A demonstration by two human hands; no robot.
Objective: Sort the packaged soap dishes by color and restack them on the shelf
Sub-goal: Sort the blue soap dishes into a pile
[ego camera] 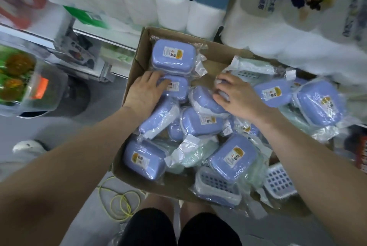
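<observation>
A cardboard box (139,61) in front of my knees holds several blue soap dishes in clear plastic wrap, with pale green ones (188,158) buried among them. Two blue dishes (171,57) are stacked at the box's far left. My left hand (144,91) lies palm down on a wrapped blue dish (177,87) just below that stack, fingers curled over its edge. My right hand (236,97) grips the wrap of another blue dish (204,99) in the middle of the box. More blue dishes (319,102) spill over on the right.
Large packs of white toilet paper (172,11) stand behind the box and at the right (288,33). A metal shelf (85,33) runs along the left. A clear tub with green and orange items (23,78) sits at far left. Yellow cord (121,204) lies on the grey floor.
</observation>
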